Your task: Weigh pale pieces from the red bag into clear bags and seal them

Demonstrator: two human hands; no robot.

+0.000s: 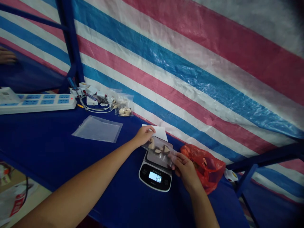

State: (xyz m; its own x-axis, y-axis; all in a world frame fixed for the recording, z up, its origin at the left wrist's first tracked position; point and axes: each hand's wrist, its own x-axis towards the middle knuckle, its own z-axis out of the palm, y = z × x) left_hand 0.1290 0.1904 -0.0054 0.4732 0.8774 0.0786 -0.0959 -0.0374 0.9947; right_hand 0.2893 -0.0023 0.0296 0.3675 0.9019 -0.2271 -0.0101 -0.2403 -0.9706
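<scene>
A small clear plastic bag (pixel 161 150) with several pale, dark-edged dried slices inside, perhaps mushroom, lies across the top of a digital kitchen scale (pixel 155 183). The lit display reads about 6.4. At the bag's far left edge is my left hand (pixel 143 136), its fingers curled together on it; the fingertips are partly hidden. My right hand (pixel 185 168) pinches the bag's right end between thumb and fingers. Behind the scale lies a white sheet (pixel 159 131), close to my left fingers.
A red plastic bag (pixel 205 167) stands right of the scale. Empty clear bags (pixel 97 129) lie to the left. Filled bags (pixel 124 109), cables and plugs sit at the back, beside a power strip (pixel 47 102). Another person's hand (pixel 7 55) shows far left.
</scene>
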